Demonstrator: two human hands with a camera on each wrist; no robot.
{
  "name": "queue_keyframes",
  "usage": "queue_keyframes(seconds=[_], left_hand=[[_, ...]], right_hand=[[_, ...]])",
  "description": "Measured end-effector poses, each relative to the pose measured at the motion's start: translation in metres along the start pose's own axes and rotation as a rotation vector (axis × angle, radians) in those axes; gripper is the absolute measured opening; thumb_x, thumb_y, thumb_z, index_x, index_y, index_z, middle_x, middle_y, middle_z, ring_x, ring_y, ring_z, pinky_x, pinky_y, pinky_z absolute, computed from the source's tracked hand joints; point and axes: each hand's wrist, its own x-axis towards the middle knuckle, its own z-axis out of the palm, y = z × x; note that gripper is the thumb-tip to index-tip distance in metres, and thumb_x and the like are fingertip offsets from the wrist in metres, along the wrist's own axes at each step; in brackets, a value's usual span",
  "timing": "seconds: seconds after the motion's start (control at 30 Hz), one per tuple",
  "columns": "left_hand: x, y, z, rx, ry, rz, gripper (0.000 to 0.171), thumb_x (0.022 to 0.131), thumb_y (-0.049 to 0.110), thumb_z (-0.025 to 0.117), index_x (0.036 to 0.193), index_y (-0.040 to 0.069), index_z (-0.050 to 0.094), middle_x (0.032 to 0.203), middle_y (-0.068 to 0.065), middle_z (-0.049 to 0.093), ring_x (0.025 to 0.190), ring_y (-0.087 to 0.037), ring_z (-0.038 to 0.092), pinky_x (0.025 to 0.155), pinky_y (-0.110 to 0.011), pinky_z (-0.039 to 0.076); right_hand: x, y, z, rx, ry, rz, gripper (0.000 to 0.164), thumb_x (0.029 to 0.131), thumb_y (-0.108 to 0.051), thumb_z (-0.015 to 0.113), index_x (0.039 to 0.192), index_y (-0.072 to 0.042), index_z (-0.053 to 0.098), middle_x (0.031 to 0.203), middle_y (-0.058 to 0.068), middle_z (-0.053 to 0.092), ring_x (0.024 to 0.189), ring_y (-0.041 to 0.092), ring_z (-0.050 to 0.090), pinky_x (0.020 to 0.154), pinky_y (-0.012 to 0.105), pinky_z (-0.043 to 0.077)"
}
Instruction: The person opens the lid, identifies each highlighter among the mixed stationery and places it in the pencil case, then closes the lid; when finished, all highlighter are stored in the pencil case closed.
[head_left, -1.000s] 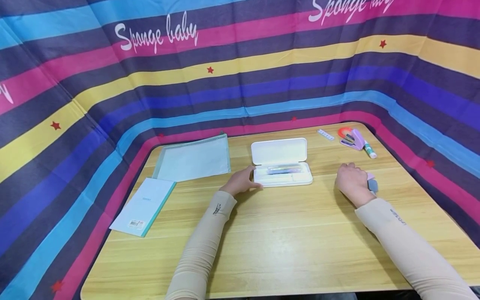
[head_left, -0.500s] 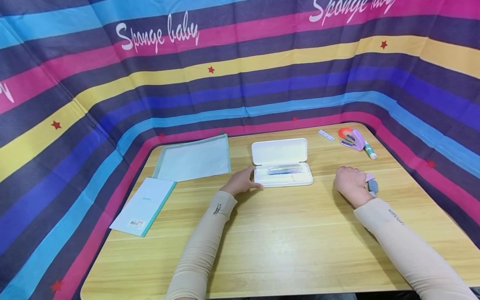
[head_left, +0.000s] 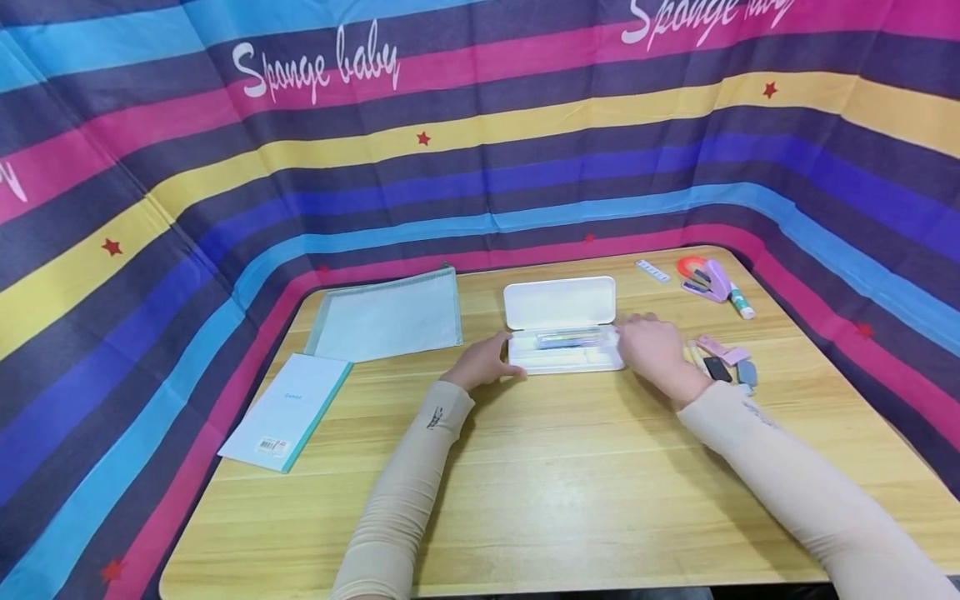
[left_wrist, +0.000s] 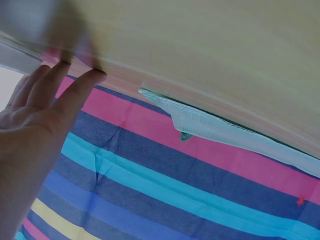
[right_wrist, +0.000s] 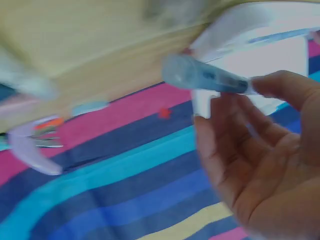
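A white pencil case lies with its lid raised, several pens in its tray. My left hand holds the case's left end, thumb at the front corner and fingers at the side; the left wrist view shows these fingers beside the case's edge. At the case's right end is my right hand. In the right wrist view it pinches a small translucent blue tube between thumb and fingers, close in front of the case. The head view hides the tube behind the hand.
Right of the right hand lie a black piece, a pink piece and a grey-blue piece. Farther back are a purple stapler, orange ring and glue stick. A zip pouch and notebook lie left.
My right hand has moved left from the small items on the right to the pencil case's right end, uncovering the black and pink pieces. My left hand stays at the case.
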Motion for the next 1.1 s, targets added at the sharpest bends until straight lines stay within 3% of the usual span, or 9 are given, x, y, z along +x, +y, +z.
queue_keyframes(seconds=[0.2, 0.33, 0.43, 0.63, 1.1], left_hand=[[0.002, 0.001, 0.004, 0.008, 0.003, 0.012, 0.093, 0.059, 0.064, 0.061, 0.134, 0.017, 0.03, 0.129, -0.002, 0.042, 0.102, -0.016, 0.046, 0.087, -0.032, 0.037], [0.003, 0.004, 0.007, 0.007, 0.006, 0.022, 0.088, 0.061, 0.061, 0.063, 0.132, 0.018, 0.033, 0.122, 0.0, 0.047, 0.09, -0.014, 0.048, 0.079, -0.029, 0.04], [0.003, 0.007, 0.007, 0.008, 0.009, 0.022, 0.086, 0.062, 0.059, 0.064, 0.131, 0.018, 0.034, 0.12, 0.0, 0.049, 0.085, -0.013, 0.047, 0.076, -0.028, 0.041], [0.003, 0.007, 0.005, -0.001, 0.017, 0.022, 0.088, 0.062, 0.058, 0.064, 0.133, 0.016, 0.032, 0.123, -0.002, 0.047, 0.087, -0.014, 0.047, 0.08, -0.03, 0.04], [0.005, -0.001, 0.001, -0.012, 0.023, 0.019, 0.086, 0.062, 0.057, 0.065, 0.132, 0.017, 0.034, 0.122, -0.001, 0.048, 0.085, -0.013, 0.047, 0.076, -0.028, 0.041]], right_hand=[[0.028, -0.04, 0.017, -0.075, 0.13, -0.307, 0.01, 0.076, -0.01, 0.054, 0.082, -0.006, 0.061, 0.066, 0.007, 0.052, 0.058, 0.023, 0.046, 0.039, 0.034, 0.037], [0.04, -0.056, 0.028, -0.112, 0.134, -0.406, 0.01, 0.078, -0.007, 0.051, 0.079, -0.007, 0.061, 0.068, 0.008, 0.052, 0.061, 0.024, 0.046, 0.041, 0.035, 0.038], [0.046, -0.063, 0.034, -0.129, 0.11, -0.412, 0.009, 0.077, -0.007, 0.053, 0.08, -0.009, 0.061, 0.07, 0.008, 0.052, 0.064, 0.024, 0.047, 0.042, 0.034, 0.039], [0.053, -0.07, 0.038, -0.128, 0.07, -0.395, 0.011, 0.076, -0.008, 0.055, 0.084, -0.01, 0.062, 0.073, 0.008, 0.053, 0.068, 0.024, 0.047, 0.045, 0.034, 0.04], [0.053, -0.073, 0.037, -0.088, 0.001, -0.349, 0.015, 0.082, -0.012, 0.052, 0.092, -0.009, 0.062, 0.078, 0.006, 0.053, 0.066, 0.022, 0.05, 0.047, 0.035, 0.041]])
